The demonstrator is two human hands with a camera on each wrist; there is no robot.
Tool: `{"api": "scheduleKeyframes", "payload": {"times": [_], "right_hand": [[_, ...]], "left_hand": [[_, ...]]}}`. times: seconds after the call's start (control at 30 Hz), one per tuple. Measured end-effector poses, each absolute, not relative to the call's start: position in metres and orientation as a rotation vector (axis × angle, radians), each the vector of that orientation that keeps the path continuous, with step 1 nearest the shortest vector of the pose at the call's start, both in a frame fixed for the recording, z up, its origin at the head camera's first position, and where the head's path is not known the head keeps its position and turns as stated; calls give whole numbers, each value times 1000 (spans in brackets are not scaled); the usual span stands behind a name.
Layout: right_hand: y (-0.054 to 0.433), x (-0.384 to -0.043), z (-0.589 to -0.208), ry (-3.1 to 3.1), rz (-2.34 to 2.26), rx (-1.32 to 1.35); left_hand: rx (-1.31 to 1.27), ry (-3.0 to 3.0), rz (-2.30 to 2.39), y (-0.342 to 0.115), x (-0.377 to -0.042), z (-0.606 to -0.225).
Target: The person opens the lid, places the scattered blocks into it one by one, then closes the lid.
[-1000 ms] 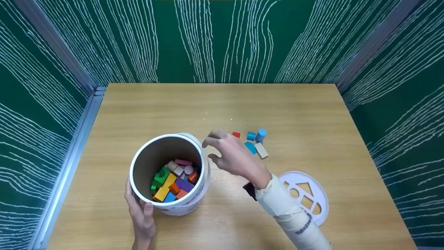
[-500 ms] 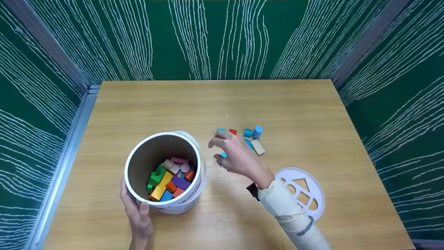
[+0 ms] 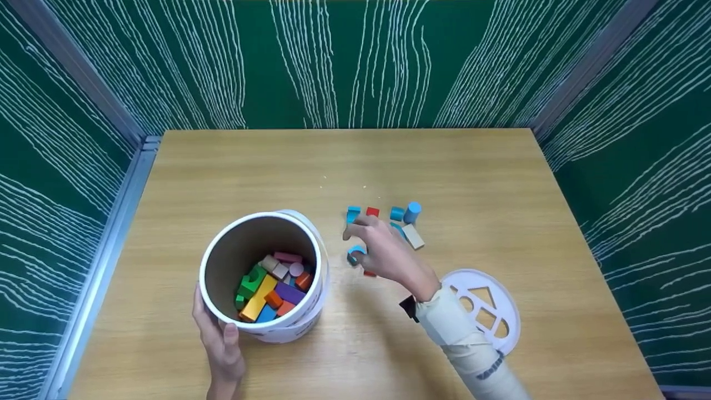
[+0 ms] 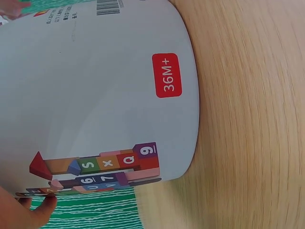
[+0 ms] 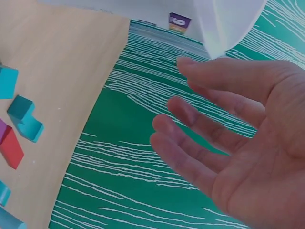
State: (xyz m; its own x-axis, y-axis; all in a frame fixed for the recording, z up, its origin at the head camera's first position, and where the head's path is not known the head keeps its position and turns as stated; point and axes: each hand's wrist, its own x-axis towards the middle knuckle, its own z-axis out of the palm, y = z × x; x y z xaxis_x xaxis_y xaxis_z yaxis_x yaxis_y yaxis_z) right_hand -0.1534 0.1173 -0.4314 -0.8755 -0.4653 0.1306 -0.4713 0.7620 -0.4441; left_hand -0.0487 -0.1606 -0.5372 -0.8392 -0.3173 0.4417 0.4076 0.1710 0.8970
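A white round bucket (image 3: pixel 300 311) stands on the table, showing colourful wooden blocks (image 3: pixel 272 289) inside. My left hand (image 3: pixel 225 350) holds its near left side, thumb just under the rim and fingers along the wall. The left wrist view shows the bucket's printed wall (image 4: pixel 109 95) and part of that hand at the lower left. To the right, my right hand (image 3: pixel 383 250) hovers over loose blocks, fingers loosely bent. In the right wrist view its palm and fingers hold nothing. Beside its fingertips are a blue curved block (image 3: pixel 355 253) and a teal block (image 3: pixel 353 214).
Behind the right hand lie a red block (image 3: pixel 372 211), a teal cylinder (image 3: pixel 396 213), a blue cylinder (image 3: pixel 412 212) and a beige block (image 3: pixel 412 236). A white lid with shaped holes (image 3: pixel 508 297) lies right of the forearm. Green walls with white lines (image 3: pixel 383 66) border the table.
My right hand has moved right, away from the bucket's rim, uncovering the teal and blue curved blocks. The left hand keeps its place on the bucket. The head view has shifted slightly.
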Motion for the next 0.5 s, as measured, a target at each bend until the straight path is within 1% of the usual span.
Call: {"api": "scheduleKeyframes", "payload": {"times": [0.2, 0.5], "right_hand": [[122, -156, -442, -2944, 774, 756], [126, -156, -454, -2977, 816, 719]], "left_hand": [[-86, -1876, -1734, -159, -49, -536], [30, -1941, -1754, -156, -46, -530]]}}
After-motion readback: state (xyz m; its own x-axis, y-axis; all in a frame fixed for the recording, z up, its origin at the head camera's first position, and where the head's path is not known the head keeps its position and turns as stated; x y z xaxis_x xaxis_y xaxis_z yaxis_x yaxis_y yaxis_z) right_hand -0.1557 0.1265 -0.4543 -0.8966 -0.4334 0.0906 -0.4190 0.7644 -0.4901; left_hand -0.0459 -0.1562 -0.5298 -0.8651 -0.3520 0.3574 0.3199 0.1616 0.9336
